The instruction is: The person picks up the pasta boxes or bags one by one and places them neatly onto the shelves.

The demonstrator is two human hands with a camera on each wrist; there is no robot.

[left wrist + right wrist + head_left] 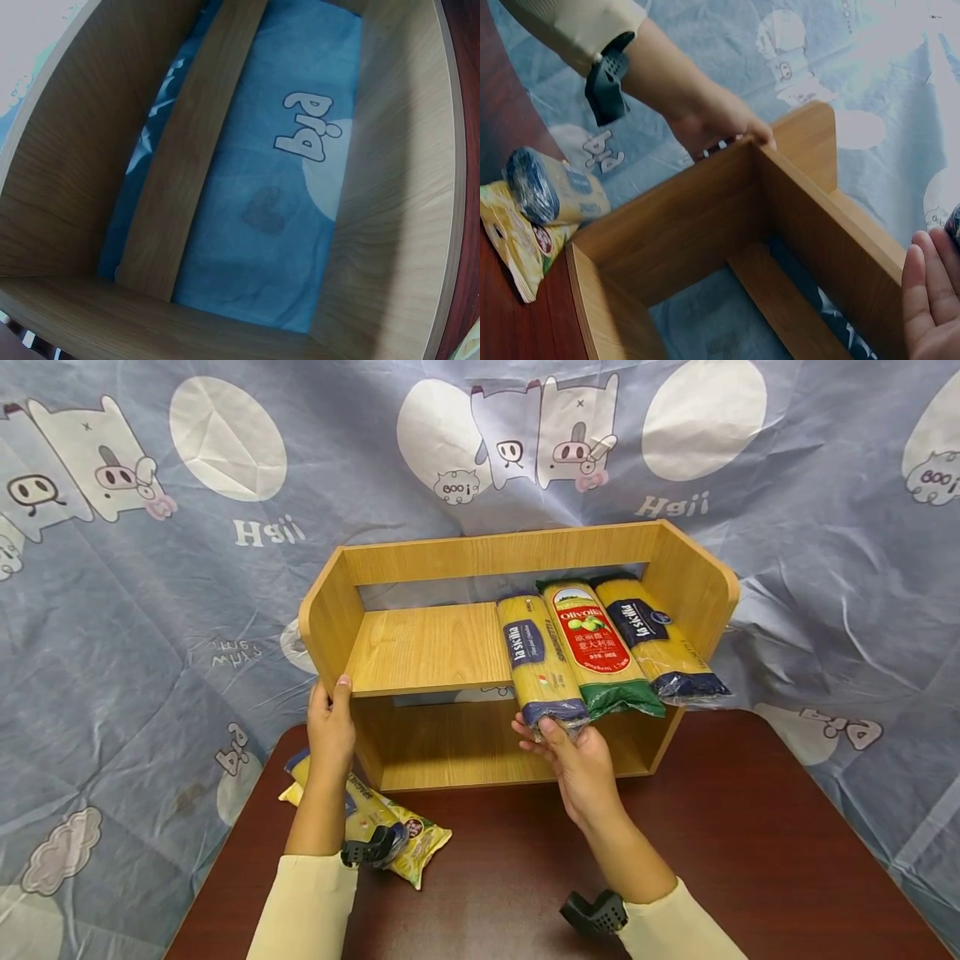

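A two-tier wooden shelf [431,647] stands on the table. My left hand [331,731] grips the front edge of its left side panel, thumb on the near face. On the upper board's right half lie three packs side by side. The leftmost is a blue-banded pack of spaghetti [542,652]; its near end juts past the board's front edge. My right hand [583,768] holds that end, thumb on top and fingers beneath. Beside it lies a red and green Olivoilà spaghetti pack [596,639], then another blue-banded pasta pack [651,631] against the right panel.
Left of the shelf, under my left forearm, another spaghetti pack [367,806] lies across a yellow bag [426,847] on the dark red table [480,893]. A printed grey-blue cloth [225,560] hangs behind. The shelf's lower compartment [682,225] has an open back.
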